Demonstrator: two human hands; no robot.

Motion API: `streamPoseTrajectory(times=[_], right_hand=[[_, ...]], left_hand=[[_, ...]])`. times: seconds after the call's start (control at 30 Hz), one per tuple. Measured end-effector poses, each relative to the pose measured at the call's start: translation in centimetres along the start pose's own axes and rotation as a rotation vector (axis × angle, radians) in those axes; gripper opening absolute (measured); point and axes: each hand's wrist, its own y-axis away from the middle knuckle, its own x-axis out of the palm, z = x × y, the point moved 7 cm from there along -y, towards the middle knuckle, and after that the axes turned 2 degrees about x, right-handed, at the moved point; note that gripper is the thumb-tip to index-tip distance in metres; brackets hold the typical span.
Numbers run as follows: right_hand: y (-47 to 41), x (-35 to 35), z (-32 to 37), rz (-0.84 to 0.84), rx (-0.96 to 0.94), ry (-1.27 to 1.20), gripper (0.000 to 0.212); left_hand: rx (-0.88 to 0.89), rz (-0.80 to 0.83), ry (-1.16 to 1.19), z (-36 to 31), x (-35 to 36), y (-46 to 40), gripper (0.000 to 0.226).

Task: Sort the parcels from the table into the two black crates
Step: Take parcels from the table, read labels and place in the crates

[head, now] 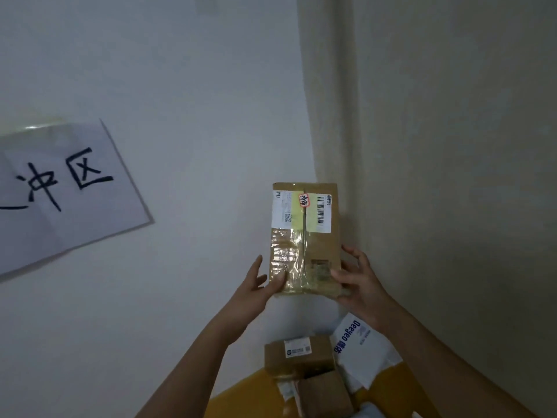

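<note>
A taped cardboard parcel (pixel 304 236) bearing a white label is held upright before a white wall, gripped at its lower end by the left hand (pixel 259 285) and the right hand (pixel 357 282). Below the hands, more parcels (pixel 298 354) are seen on a yellow tabletop (pixel 241 396).
</note>
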Motion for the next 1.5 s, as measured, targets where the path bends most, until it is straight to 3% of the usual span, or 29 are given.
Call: streamPoseTrajectory(times=[0.13, 0.3, 0.43, 0.5, 0.6, 0.73, 0.97, 1.13, 1.33, 1.5], right_hand=[[0.3, 2.5, 0.3, 0.095, -0.032, 0.050, 0.084], [1.1, 5.0, 1.5, 0.166, -0.069, 0.130, 0.090], [1.5, 6.0, 1.8, 0.187, -0.075, 0.149, 0.114], [1.7, 6.4, 1.7, 0.172, -0.088, 0.144, 0.115], [2.3, 7.0, 1.0, 0.088, -0.071, 0.126, 0.105], [3.4, 9.2, -0.9, 0.093, -0.004, 0.208, 0.116], [3.7, 11.7, 0.6, 0.066, -0.180, 0.243, 0.072], [2.9, 8.9, 2.5, -0.092, -0.183, 0.123, 0.051], [2.5, 7.5, 2.6, -0.148, -0.182, 0.067, 0.031], [3.0, 7.4, 2.8, -0.177, -0.214, 0.051, 0.031]], left_hand=[[0.098, 0.028, 0.071, -1.8, -0.9, 1.0, 0.088], [0.123, -0.037, 0.121, -2.4, -2.7, 1.8, 0.089], [0.164, -0.097, 0.109, -3.0, -3.1, 2.8, 0.083], [0.173, -0.151, 0.129, -3.0, -3.2, 3.1, 0.087], [0.174, -0.255, 0.309, -2.7, -3.4, 3.3, 0.096], [0.208, -0.275, 0.578, -3.3, -1.9, 3.8, 0.095], [0.153, -0.159, 0.582, -2.9, -0.2, 4.8, 0.102], [0.183, -0.373, 0.637, -2.1, -4.3, 6.2, 0.114], [0.224, -0.321, 0.580, -2.4, -5.4, 7.1, 0.083], [0.233, -0.331, 0.588, -2.1, -5.3, 7.6, 0.080]])
